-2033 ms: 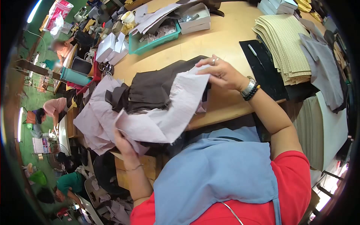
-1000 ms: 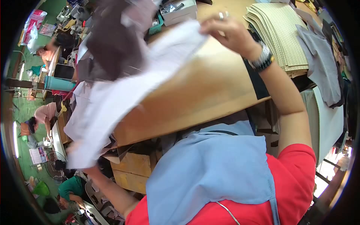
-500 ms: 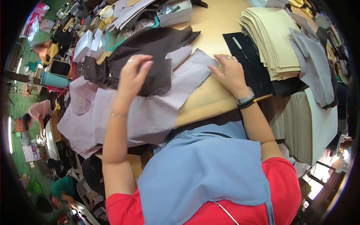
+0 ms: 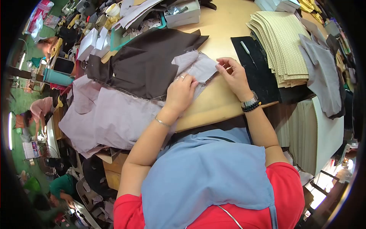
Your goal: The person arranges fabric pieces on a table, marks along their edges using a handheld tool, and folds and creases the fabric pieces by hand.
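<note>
A pale lilac-grey cloth (image 4: pixel 118 114) with frayed edges lies over the table's front left part and reaches under a dark brown cloth piece (image 4: pixel 146 63). My left hand (image 4: pixel 181 92) is closed, its fingers curled on the narrow end of the pale cloth. At the cloth's right corner, my right hand (image 4: pixel 235 78) pinches the edge between thumb and fingertips. Part of the cloth under my left hand is hidden. Right of my right hand, a white-handled pointed tool (image 4: pixel 245 47) rests on black fabric (image 4: pixel 263 76).
A stack of cream textured sheets (image 4: pixel 282 45) stands on the right, beside a grey cloth piece (image 4: pixel 322 72). At the back left are a teal bin (image 4: pixel 115 40) of scraps and white boxes (image 4: pixel 183 17). The wooden tabletop (image 4: pixel 217 103) ends near my apron. Other people work at far left.
My left hand has moved right and down from above the brown cloth onto the pale cloth's narrow end. The right hand has stayed at the corner, and the view has shifted slightly.
</note>
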### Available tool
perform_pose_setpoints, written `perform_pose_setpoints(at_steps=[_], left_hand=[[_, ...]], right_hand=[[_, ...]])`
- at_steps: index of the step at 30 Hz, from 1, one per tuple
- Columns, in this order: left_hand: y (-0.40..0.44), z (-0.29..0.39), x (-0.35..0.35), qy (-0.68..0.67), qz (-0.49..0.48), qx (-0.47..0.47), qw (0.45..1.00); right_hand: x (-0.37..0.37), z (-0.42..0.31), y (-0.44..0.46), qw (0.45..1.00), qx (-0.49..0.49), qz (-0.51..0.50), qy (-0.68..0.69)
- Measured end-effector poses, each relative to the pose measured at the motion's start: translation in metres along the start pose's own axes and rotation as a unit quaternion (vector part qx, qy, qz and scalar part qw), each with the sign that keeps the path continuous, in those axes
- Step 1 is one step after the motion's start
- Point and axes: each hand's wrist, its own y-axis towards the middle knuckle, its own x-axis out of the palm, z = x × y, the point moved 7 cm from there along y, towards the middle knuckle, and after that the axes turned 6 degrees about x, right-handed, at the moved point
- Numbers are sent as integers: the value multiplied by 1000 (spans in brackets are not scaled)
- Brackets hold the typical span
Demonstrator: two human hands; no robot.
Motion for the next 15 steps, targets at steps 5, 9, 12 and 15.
perform_pose_setpoints(at_steps=[5,9,12,15], left_hand=[[-6,-20,-11,-254,120,-110,954],[-16,-4,-22,-314,162,-42,934],[-21,41,-35,-113,89,117,983],[-19,54,-42,-76,48,170,981]], right_hand=[[30,-15,-15,980,62,-182,46],[62,-29,-25,915,65,-265,298],[58,-26,-21,839,157,-222,472],[45,-39,-19,913,167,-196,316]])
